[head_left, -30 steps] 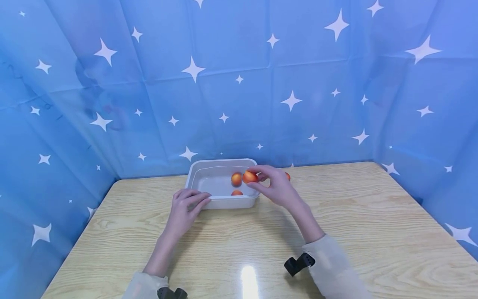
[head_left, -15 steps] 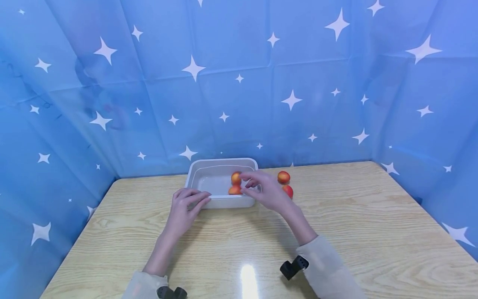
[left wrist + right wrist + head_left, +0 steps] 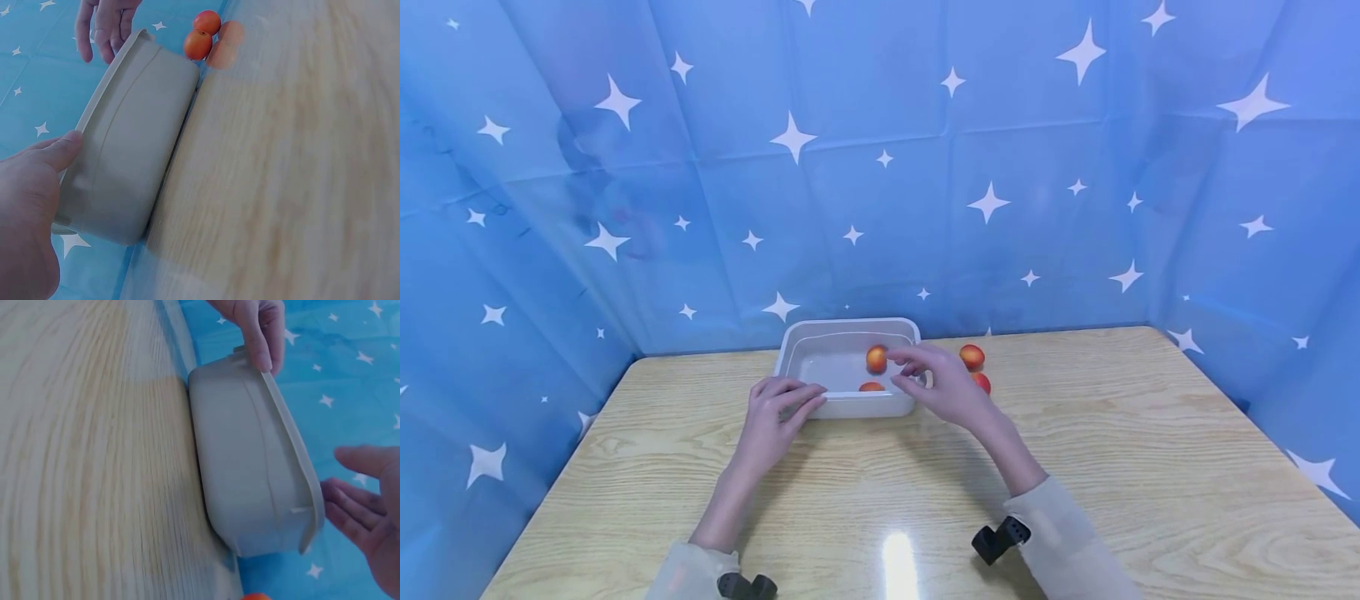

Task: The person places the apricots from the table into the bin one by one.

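A pale grey plastic box stands near the back of the table. My left hand grips its near rim at the left corner, thumb on the outer wall in the left wrist view. Over the box's right side is my right hand, holding nothing, its thumb and fingers apart. Just left of those fingertips, a round orange-red fruit lies in the box. The top of another orange-red fruit shows above the near rim; the wall hides the rest of it.
Two more orange-red fruits, one farther back and one nearer, lie on the table right of the box. A blue curtain with white stars hangs behind the wooden table.
My right hand has let go of the fruit it held, low inside the box, then drawn back slightly to the right. My left hand has stayed on the rim.
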